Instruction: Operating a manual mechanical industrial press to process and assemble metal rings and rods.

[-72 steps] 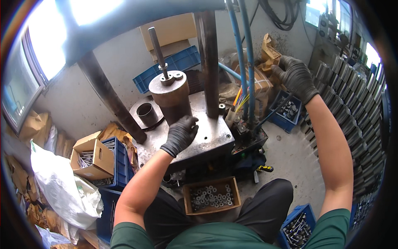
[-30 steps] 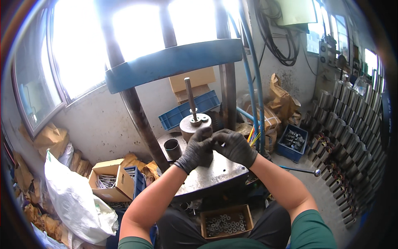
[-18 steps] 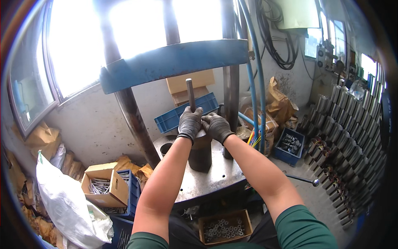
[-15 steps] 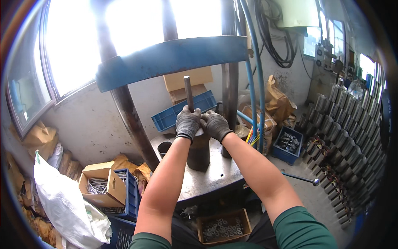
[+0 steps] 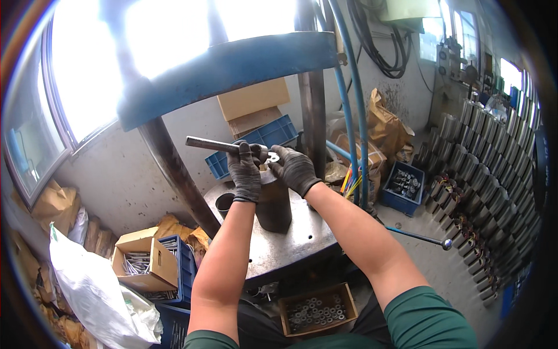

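Note:
A steel shaft [image 5: 210, 144] with a thicker collar at its right end lies almost level above the press table [image 5: 299, 230]. My left hand [image 5: 244, 174], in a dark grey glove, is closed around the shaft near that thicker end. My gloved right hand [image 5: 299, 171] pinches a small, shiny ring-like metal piece [image 5: 272, 157] at the shaft's end; its exact form is partly hidden by the fingers. Just below both hands stands a dark upright cylinder [image 5: 273, 206] on the table. A short dark tube [image 5: 225, 203] stands to its left.
A blue press crossbeam [image 5: 232, 67] spans ahead, between steel columns [image 5: 313, 110]. A box of rods [image 5: 142, 262] and a white sack [image 5: 87, 285] sit at left. A box of washers [image 5: 317, 311] is below. A lever with a ball end [image 5: 446, 244] juts right, near stacked metal cylinders [image 5: 476, 163].
The shaft has tipped from upright to nearly level, its free end now pointing left. It is lifted off the dark cylinder, and the small ring-like piece now shows between my hands.

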A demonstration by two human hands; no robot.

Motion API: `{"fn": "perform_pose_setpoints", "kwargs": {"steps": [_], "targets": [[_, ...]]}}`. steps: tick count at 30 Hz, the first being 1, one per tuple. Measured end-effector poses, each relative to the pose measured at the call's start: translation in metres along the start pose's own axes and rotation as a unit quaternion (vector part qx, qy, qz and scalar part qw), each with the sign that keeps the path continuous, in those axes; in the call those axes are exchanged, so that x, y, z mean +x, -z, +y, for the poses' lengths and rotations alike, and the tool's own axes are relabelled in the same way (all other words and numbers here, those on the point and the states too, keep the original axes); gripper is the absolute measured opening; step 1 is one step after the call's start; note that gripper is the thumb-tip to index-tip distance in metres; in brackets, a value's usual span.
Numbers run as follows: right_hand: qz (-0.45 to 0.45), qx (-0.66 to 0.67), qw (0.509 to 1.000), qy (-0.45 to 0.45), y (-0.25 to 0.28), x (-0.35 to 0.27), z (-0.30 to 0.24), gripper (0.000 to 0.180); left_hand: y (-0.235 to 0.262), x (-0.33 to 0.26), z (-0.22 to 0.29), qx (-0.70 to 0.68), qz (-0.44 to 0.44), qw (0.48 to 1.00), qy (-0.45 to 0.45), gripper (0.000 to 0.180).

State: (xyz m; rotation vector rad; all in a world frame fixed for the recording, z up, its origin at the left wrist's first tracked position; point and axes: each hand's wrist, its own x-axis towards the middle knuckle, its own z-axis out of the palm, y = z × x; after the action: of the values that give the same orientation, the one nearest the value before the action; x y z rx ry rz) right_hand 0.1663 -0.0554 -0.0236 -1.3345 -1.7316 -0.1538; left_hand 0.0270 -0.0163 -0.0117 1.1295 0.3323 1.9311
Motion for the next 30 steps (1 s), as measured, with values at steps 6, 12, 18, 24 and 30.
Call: {"fn": "perform_pose_setpoints", "kwargs": {"steps": [6, 12, 18, 24, 30], "targets": [[-0.054, -0.014, 0.998, -0.002, 0.009, 0.005, -0.011, 0.045, 0.004, 0.006, 0.01, 0.123, -0.042, 0.989, 0.072, 0.017], [-0.002, 0.083, 0.996, -0.016, 0.002, -0.016, 0.009, 0.041, -0.027, 0.016, 0.011, 0.124, -0.099, 0.986, 0.049, 0.013], [-0.028, 0.131, 0.989, 0.066, 0.117, -0.132, -0.034, 0.018, -0.044, 0.032, 0.022, 0.274, -0.128, 0.942, 0.144, 0.023], [-0.152, -0.19, 0.961, 0.131, 0.279, -0.187, -0.036, 0.014, -0.031, 0.051, 0.015, 0.35, -0.125, 0.92, 0.125, 0.022], [-0.313, -0.316, 0.895, 0.028, 0.365, -0.231, 0.017, 0.021, -0.019, 0.06, -0.003, 0.31, -0.137, 0.933, 0.119, 0.023]]}}
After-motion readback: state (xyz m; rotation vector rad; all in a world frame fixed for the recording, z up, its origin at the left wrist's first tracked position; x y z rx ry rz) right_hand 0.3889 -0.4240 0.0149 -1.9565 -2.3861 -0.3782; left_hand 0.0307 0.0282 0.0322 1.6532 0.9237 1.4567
